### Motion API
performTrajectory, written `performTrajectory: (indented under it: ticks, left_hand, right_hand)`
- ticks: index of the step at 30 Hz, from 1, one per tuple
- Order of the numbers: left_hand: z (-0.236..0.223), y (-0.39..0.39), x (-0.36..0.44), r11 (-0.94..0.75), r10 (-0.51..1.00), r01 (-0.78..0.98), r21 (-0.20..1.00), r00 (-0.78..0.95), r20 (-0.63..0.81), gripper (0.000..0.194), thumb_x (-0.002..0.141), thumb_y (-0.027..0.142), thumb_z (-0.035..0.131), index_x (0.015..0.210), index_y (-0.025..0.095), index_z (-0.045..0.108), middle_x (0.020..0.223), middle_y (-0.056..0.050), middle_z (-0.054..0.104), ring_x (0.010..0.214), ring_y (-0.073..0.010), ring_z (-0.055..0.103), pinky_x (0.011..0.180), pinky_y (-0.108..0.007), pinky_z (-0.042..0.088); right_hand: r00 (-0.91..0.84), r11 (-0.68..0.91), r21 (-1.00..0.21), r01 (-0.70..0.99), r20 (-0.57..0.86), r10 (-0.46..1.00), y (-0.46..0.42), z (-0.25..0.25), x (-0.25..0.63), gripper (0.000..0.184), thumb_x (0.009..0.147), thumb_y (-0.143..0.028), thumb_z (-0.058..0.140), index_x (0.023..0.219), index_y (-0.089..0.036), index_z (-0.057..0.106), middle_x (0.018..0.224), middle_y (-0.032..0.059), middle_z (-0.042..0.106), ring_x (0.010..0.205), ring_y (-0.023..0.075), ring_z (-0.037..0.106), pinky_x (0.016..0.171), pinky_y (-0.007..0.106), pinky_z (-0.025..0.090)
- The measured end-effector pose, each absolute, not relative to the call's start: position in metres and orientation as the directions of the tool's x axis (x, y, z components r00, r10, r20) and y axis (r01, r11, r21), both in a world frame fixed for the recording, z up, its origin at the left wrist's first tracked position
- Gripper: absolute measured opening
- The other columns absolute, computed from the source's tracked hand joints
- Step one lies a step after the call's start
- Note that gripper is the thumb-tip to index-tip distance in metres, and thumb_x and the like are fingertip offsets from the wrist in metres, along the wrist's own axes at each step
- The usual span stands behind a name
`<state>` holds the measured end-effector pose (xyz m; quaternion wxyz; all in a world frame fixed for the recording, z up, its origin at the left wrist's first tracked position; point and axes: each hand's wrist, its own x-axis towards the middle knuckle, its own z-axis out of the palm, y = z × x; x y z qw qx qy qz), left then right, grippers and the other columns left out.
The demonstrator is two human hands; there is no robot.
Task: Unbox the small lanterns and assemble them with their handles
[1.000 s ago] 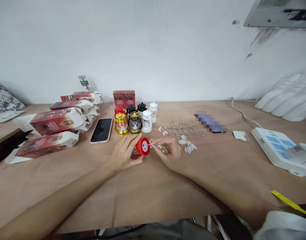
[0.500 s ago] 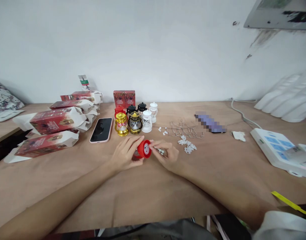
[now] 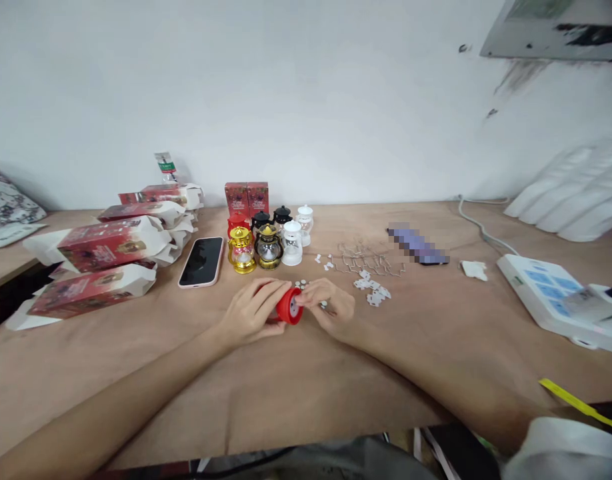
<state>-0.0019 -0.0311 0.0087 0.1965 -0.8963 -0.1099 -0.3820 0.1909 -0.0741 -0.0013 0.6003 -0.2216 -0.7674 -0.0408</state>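
My left hand (image 3: 253,312) is wrapped round a small red lantern (image 3: 289,307) lying on its side, its round base turned to the right. A pale disc with dark spots shows inside the base's red rim. The thumb and fingers of my right hand (image 3: 331,308) are pinched together against that disc; what sits between the fingertips is too small and hidden to name. Small round button cells (image 3: 300,285) lie just behind the hands. Beyond them stand several mini lanterns, among them a gold one (image 3: 243,253), a black-and-gold one (image 3: 269,250) and a white one (image 3: 292,245).
Bent metal wires (image 3: 369,259) and white plastic pieces (image 3: 373,291) lie right of centre. A pink-edged phone (image 3: 201,263) and opened red boxes (image 3: 111,243) are at left. Two upright boxes (image 3: 247,199) stand by the wall. A purple phone (image 3: 420,247) and power strip (image 3: 551,293) are at right.
My right fingertips have moved in against the lantern's base; the thin pale piece seen between them earlier is now hidden. The base has turned slightly further to the right.
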Motion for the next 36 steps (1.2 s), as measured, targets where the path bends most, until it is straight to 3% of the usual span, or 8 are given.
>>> performTrajectory:
  ticks: [5,10,16,23,30,33,36]
  left_hand:
    - [0.01,-0.033,-0.001,-0.888,0.0,0.328,-0.322,0.7,0.715,0.058,0.078,0.026,0.058,0.131,0.01,0.039,0.099,-0.013,0.068,0.092,-0.0254,0.063,0.078,-0.036,0.054]
    - [0.011,-0.035,-0.002,-0.898,0.016,0.317,-0.305,0.716,0.698,0.053,0.08,0.03,0.056,0.128,0.011,0.043,0.099,-0.013,0.068,0.093,-0.0258,0.063,0.079,-0.035,0.054]
    - [0.01,-0.034,-0.002,-0.895,-0.031,0.287,-0.341,0.724,0.69,0.053,0.082,0.034,0.058,0.128,0.012,0.044,0.1,-0.012,0.069,0.094,-0.0262,0.064,0.078,-0.035,0.054]
    - [0.011,-0.034,-0.002,-0.892,-0.078,0.253,-0.375,0.731,0.678,0.055,0.082,0.037,0.059,0.128,0.01,0.044,0.097,-0.012,0.07,0.092,-0.0267,0.064,0.075,-0.036,0.054]
    - [0.007,-0.033,-0.003,-0.911,-0.048,0.251,-0.328,0.725,0.687,0.057,0.082,0.04,0.06,0.129,0.014,0.043,0.099,-0.012,0.069,0.097,-0.0273,0.064,0.078,-0.037,0.054]
    - [0.005,-0.032,-0.005,-0.941,0.023,0.26,-0.218,0.692,0.722,0.061,0.08,0.043,0.061,0.13,0.016,0.04,0.107,-0.014,0.065,0.103,-0.0279,0.061,0.083,-0.039,0.054]
    - [0.002,-0.031,-0.006,-0.951,0.133,0.299,-0.072,0.611,0.78,0.064,0.079,0.043,0.063,0.132,0.017,0.037,0.118,-0.018,0.056,0.111,-0.0298,0.057,0.087,-0.044,0.053]
  right_hand:
    - [-0.131,0.841,-0.398,0.366,0.873,0.47,-0.075,0.004,0.195,0.016,0.078,-0.017,0.067,0.078,-0.023,0.053,0.07,-0.0007,0.059,0.069,0.0136,0.058,0.061,0.027,0.05]
    - [-0.109,0.682,-0.728,0.063,0.675,0.73,-0.066,-0.002,0.197,0.036,0.062,-0.034,0.081,0.08,-0.022,0.053,0.089,0.0001,0.054,0.063,0.009,0.052,0.061,0.027,0.049]
    - [-0.257,0.464,-0.88,-0.098,0.473,0.843,-0.063,-0.008,0.197,0.038,0.058,-0.039,0.082,0.078,-0.021,0.056,0.078,-0.0016,0.057,0.065,0.0106,0.051,0.06,0.026,0.045]
    - [-0.299,0.374,-0.923,-0.095,0.384,0.873,-0.064,-0.007,0.198,0.037,0.057,-0.039,0.082,0.075,-0.021,0.056,0.069,-0.0032,0.056,0.062,0.0112,0.05,0.059,0.026,0.042]
    - [-0.39,0.392,-0.92,-0.005,0.363,0.846,-0.065,0.005,0.205,0.04,0.057,-0.043,0.081,0.08,-0.02,0.058,0.075,-0.0012,0.061,0.069,0.0131,0.056,0.065,0.027,0.046]
    - [-0.357,0.49,-0.852,0.186,0.406,0.841,-0.06,0.026,0.229,0.034,0.069,-0.049,0.071,0.084,-0.02,0.062,0.08,0.0021,0.065,0.075,0.0159,0.06,0.07,0.031,0.048]
    - [-0.01,0.439,-0.687,0.579,0.532,0.846,-0.046,0.042,0.27,0.025,0.08,-0.044,0.058,0.083,-0.019,0.06,0.084,0.0054,0.066,0.082,0.0194,0.061,0.08,0.036,0.047]
